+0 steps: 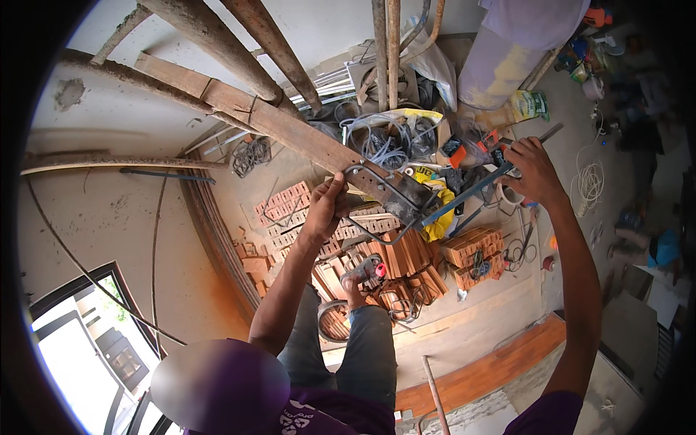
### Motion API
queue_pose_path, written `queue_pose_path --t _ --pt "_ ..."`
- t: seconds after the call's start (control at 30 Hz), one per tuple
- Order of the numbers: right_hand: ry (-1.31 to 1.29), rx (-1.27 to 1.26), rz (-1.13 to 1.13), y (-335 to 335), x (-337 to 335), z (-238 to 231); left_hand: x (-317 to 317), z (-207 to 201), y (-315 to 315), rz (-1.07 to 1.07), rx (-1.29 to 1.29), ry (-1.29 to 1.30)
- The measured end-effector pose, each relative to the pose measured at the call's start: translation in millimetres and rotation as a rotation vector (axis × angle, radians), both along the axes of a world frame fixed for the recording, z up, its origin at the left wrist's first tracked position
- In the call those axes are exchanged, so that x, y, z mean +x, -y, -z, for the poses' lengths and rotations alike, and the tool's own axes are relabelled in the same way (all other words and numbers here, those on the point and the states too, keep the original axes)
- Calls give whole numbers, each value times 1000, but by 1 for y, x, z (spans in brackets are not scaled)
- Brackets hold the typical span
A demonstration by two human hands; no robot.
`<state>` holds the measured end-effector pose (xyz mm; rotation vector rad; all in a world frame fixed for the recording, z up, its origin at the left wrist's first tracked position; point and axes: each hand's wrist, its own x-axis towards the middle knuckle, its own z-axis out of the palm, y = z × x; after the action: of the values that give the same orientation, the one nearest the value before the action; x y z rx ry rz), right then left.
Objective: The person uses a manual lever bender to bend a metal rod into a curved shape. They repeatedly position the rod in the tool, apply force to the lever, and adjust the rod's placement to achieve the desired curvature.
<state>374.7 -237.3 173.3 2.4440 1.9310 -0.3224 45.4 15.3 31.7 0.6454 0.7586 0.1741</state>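
Observation:
A brown wooden plank (pixel 301 139) slants in from the upper left, and its near end carries a dark metal fitting (pixel 407 197). Around that end runs a thin dark rod (pixel 372 234), bent into an angular loop. My left hand (pixel 326 209) is closed on the rod beside the plank, thumb and fingers pinched together. Off to the right, my right hand (pixel 534 172) is wrapped round the upper part of a long blue-grey metal bar (pixel 471 191). The bar's lower end meets the fitting; how they join is hard to make out.
Stacked bricks (pixel 475 250) and loose brick pieces cover the floor below the plank. Coiled grey hose (pixel 384 141), bags and cables lie beyond. Rusty upright poles (pixel 210 43) stand at the upper left. A wrapped white column (pixel 507 61) stands at the upper right.

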Motion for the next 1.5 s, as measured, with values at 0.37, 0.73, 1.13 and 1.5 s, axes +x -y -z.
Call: queue_pose_path --t 0.37,0.73,1.13,1.5 --pt "-75 -135 -89 -20 17 -17 -7 -3 -10 122 51 7" --pt "-157 -184 44 -19 42 -18 -2 -2 4 36 69 -14" --pt "-42 -284 -8 -13 54 -27 4 -7 4 42 -25 -62" --pt "-60 -107 -106 -1 58 -12 12 2 29 -237 -95 14"
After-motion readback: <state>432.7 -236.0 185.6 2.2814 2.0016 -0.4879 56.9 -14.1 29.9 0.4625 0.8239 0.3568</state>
